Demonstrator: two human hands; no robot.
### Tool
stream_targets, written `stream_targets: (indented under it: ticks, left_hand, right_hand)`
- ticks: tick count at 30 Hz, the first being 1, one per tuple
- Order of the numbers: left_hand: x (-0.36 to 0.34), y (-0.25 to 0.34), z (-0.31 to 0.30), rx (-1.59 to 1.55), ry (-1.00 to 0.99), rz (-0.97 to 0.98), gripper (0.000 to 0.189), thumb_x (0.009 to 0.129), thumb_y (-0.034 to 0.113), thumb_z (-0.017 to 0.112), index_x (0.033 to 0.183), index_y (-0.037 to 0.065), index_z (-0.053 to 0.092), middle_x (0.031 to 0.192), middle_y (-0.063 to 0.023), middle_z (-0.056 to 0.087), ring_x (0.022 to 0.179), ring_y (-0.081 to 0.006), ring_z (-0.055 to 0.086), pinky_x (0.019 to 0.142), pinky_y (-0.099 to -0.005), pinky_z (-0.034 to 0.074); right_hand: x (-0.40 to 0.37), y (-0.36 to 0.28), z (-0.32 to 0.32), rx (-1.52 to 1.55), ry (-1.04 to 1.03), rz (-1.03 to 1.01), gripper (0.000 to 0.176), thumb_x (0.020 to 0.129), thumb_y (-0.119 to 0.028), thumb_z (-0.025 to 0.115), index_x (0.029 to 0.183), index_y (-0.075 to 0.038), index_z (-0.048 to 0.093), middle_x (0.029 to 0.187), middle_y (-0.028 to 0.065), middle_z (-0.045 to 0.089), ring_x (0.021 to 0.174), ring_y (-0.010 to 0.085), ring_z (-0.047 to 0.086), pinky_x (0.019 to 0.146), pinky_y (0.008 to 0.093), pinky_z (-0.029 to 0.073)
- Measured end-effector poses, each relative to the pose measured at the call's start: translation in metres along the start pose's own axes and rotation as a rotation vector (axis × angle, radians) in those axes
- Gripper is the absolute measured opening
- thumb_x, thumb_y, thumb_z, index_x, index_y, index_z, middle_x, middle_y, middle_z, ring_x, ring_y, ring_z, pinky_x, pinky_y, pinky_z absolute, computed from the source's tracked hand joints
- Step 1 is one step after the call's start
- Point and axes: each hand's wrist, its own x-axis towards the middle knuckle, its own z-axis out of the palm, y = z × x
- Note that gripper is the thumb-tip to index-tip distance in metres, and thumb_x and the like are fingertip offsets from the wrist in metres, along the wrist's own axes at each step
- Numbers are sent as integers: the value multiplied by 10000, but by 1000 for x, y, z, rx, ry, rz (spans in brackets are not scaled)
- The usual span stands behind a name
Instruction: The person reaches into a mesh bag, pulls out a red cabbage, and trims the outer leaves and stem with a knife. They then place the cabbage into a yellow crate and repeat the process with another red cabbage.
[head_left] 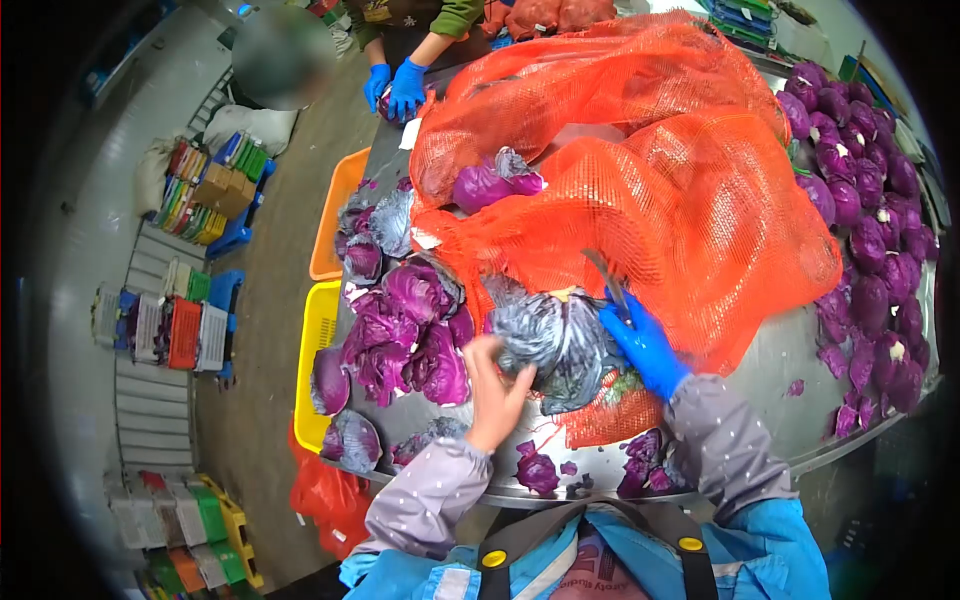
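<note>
A red cabbage (560, 335) with loose, grey-blue outer leaves sits in front of me, its pale stem end facing up and away. My left hand (495, 390), bare, grips the cabbage's left side with curved fingers. In a blue glove, my right hand (645, 345) holds a knife (603, 272) at the cabbage's right side; the blade is blurred and points up and left. Under and behind the cabbage spreads an orange-red mesh bag (640, 210). Stripped purple leaves (415, 320) are heaped to the left of my left hand.
Peeled red cabbages (870, 220) are piled along the metal table's (765, 385) right side. A yellow crate (316, 345) and an orange crate (335, 215) stand at its left edge. Across the table, a co-worker's blue-gloved hands (400, 90) hold a cabbage. Leaf scraps (537, 468) lie near me.
</note>
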Motion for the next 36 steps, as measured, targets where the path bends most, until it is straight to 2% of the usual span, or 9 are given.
stream_targets:
  ticks: [2,6,8,11,15,19,29,32,36]
  left_hand:
    - [22,-7,5,230,-32,-11,696,780,275,697,1312,5,339,1223,-193,410,1135,-318,425,999,-396,330]
    - [27,-29,12,-439,-253,-472,670,904,343,577,1395,49,228,1369,-126,360,1276,-222,357,1063,-392,298]
    - [24,1,-13,-981,-260,-754,604,927,314,547,1409,142,226,1362,-76,375,1263,-221,373,1043,-406,328]
    - [-8,-19,-26,-1039,-213,-575,658,887,271,608,1407,154,222,1335,-105,369,1227,-227,386,1017,-372,338]
    - [-22,-1,-86,-898,-261,-398,829,755,320,720,1391,59,257,1328,-120,370,1253,-233,346,1068,-356,258]
    - [-44,-29,-124,44,-285,-74,909,576,269,803,1336,44,359,1300,-181,357,1238,-346,355,1062,-418,292]
    - [-48,-51,-116,-14,-114,-200,842,612,278,796,1312,46,390,1236,-178,396,1188,-338,394,1017,-418,326]
    - [-39,-54,-112,-57,-84,-249,791,621,292,794,1277,39,431,1200,-178,425,1170,-338,410,1002,-414,337]
    - [-25,-56,-103,-76,-58,-273,727,625,317,788,1219,28,483,1145,-160,463,1120,-326,446,970,-414,349]
  right_hand:
    - [4,-13,9,1,-50,125,503,918,-342,569,1323,-68,448,845,17,590,718,104,559,634,262,471]
    - [-3,-15,24,-77,-102,122,568,911,-452,538,1327,-81,426,686,-1,523,495,81,464,422,246,374]
    - [-22,-18,34,-76,-137,147,558,897,-402,584,1320,-74,426,804,42,566,652,129,557,568,278,469]
    - [-62,-23,63,-85,13,-122,582,837,-253,682,1302,-22,420,1136,144,514,1108,217,495,983,361,376]
    - [-100,-10,102,-119,-20,-176,628,798,-242,719,1298,-17,412,1205,133,467,1126,235,471,958,354,391]
    - [-104,-8,127,-105,-273,116,481,821,-257,697,1188,-8,508,1080,101,534,967,165,518,873,336,436]
    - [-96,-19,121,-871,-307,-662,341,864,-151,564,1196,-117,499,994,157,545,874,331,595,713,399,509]
    - [-95,-23,125,-1113,-403,-317,317,868,-192,543,1177,-137,495,923,128,583,818,317,618,622,421,501]
    - [-67,11,123,-1210,-374,-375,294,865,-189,515,1147,-114,475,867,127,606,776,323,631,584,432,490]
